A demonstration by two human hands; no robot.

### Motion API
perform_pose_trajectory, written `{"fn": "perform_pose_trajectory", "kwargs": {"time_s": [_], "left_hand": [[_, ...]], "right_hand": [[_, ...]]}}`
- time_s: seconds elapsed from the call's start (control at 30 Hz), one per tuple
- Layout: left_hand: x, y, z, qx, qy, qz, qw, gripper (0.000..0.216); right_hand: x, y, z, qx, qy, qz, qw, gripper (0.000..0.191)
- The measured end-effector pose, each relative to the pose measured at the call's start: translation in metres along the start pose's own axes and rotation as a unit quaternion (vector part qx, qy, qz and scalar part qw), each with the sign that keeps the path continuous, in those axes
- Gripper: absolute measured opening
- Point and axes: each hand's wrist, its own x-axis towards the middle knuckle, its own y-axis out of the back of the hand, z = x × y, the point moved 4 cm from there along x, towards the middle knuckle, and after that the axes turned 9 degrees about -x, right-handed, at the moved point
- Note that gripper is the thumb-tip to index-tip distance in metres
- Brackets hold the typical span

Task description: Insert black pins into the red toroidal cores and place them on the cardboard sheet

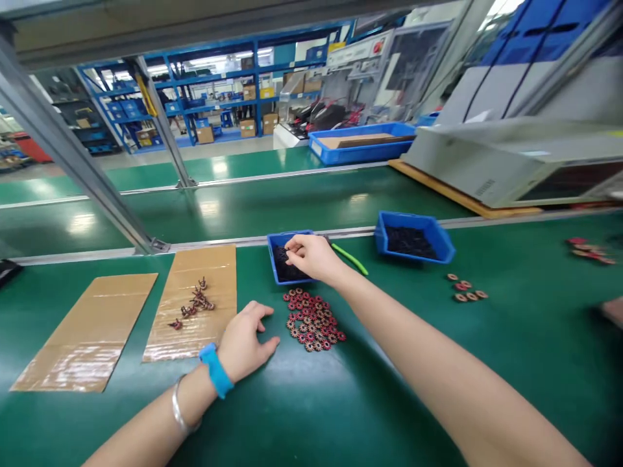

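Observation:
My right hand (pixel 307 254) is over a small blue bin (pixel 273 258) of small black parts (pixel 286 266), its thumb and fingertips pinched together. Whatever may be between those fingertips is too small to name. On the green table my left hand (pixel 247 340) rests with fingers apart and nothing in them. Just right of it lies a pile of small toothed rings (pixel 314 319), red and copper-coloured. Several assembled pieces with dark prongs (pixel 197 300) sit on a cardboard sheet (pixel 219 266) to the left.
Another cardboard sheet (pixel 92 324) lies at the far left. To the right are a second blue bin (pixel 440 241) with black parts, a few loose rings (pixel 460 297) and a green-handled tool (pixel 351 258). A metal post (pixel 97 188) rises behind the sheets; a grey machine (pixel 487 155) stands back right.

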Motion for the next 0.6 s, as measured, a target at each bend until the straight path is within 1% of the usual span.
{"fn": "perform_pose_trajectory", "kwargs": {"time_s": [0.07,0.13,0.2,0.27,0.37,0.4,0.43,0.47,0.5,0.57,0.6], "left_hand": [[0.015,-0.008,0.005,0.019,0.000,-0.028,0.999,0.038],[0.023,-0.014,0.009,0.032,-0.004,-0.042,0.999,0.035],[0.026,-0.017,0.011,0.031,-0.005,-0.045,0.999,0.030],[0.027,-0.018,0.010,0.019,-0.005,-0.046,0.999,0.023],[0.027,-0.017,0.009,-0.019,-0.033,-0.038,0.999,0.014],[0.026,-0.016,0.007,-0.051,-0.035,-0.029,0.998,0.013],[0.025,-0.015,0.005,-0.105,-0.024,-0.025,0.994,0.012],[0.024,-0.015,0.003,-0.180,0.004,-0.029,0.983,0.014],[0.023,-0.016,0.000,-0.264,0.044,-0.041,0.963,0.018],[0.019,-0.020,-0.004,-0.416,0.128,-0.068,0.898,0.028],[0.018,-0.021,-0.004,-0.468,0.157,-0.074,0.866,0.031]], "right_hand": [[-0.014,0.007,0.000,0.041,-0.013,0.021,0.999,0.018],[-0.032,0.014,0.001,0.117,-0.028,0.045,0.992,0.023],[-0.053,0.017,0.004,0.245,-0.049,0.061,0.966,0.030],[-0.074,0.015,0.004,0.332,-0.067,0.062,0.939,0.036],[-0.098,0.006,0.002,0.363,-0.072,0.046,0.928,0.036],[-0.103,0.002,0.000,0.365,-0.071,0.040,0.927,0.035],[-0.107,-0.001,-0.001,0.365,-0.069,0.036,0.928,0.034],[-0.110,-0.005,-0.002,0.361,-0.068,0.029,0.929,0.033],[-0.111,-0.008,-0.003,0.355,-0.069,0.021,0.932,0.032],[-0.112,-0.014,-0.004,0.340,-0.070,0.001,0.938,0.031],[-0.113,-0.016,-0.005,0.332,-0.068,-0.005,0.941,0.031]]}}
